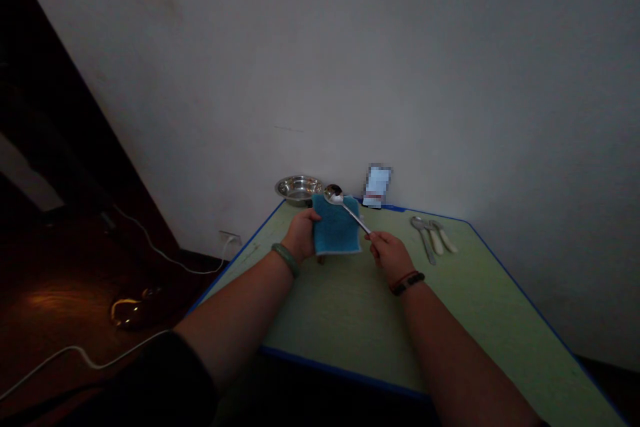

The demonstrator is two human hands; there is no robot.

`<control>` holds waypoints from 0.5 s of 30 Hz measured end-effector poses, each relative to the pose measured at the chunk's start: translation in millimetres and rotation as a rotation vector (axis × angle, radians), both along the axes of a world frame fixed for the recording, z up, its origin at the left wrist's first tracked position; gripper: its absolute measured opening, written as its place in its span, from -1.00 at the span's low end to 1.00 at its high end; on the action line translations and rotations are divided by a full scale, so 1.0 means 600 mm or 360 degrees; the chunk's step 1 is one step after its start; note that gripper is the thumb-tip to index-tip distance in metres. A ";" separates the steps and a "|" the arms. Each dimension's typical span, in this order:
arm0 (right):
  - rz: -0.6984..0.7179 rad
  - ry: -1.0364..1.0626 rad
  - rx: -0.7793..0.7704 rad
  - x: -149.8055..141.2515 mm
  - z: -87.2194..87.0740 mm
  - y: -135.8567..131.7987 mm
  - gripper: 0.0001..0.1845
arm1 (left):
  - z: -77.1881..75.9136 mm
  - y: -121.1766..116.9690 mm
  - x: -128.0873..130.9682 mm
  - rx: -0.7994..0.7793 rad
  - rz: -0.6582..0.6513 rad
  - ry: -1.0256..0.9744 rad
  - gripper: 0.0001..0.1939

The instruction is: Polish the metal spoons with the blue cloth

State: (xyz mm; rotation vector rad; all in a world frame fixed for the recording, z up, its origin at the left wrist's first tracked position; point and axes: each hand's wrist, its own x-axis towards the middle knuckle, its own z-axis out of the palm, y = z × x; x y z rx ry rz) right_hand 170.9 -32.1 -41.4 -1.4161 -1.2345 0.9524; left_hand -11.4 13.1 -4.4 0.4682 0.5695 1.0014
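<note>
My left hand (301,233) grips the left edge of a blue cloth (336,228) and holds it up over the green table (350,307). My right hand (389,255) pinches the handle end of a long metal spoon (346,208). The spoon's bowl rests on the top of the cloth. A green bangle circles my left wrist and a dark bead bracelet my right wrist.
A metal bowl (299,188) sits at the table's far left corner by the wall. A small blurred card (377,185) leans on the wall behind. Three more utensils (433,236) lie to the right. White cables (150,247) run over the dark floor on the left.
</note>
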 end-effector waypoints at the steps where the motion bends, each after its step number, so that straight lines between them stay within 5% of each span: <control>1: 0.0004 -0.0012 -0.0006 0.000 -0.001 0.000 -0.63 | 0.000 0.000 0.000 -0.0010 0.0023 0.0015 -0.40; 9: 0.0152 -0.0042 -0.0087 0.005 -0.015 0.006 -0.64 | 0.004 0.001 -0.001 -0.0025 0.0164 0.0040 -0.40; 15: 0.0226 0.0006 -0.0149 0.004 -0.015 0.004 -0.65 | -0.003 0.003 0.001 -0.0005 0.0051 0.0034 -0.40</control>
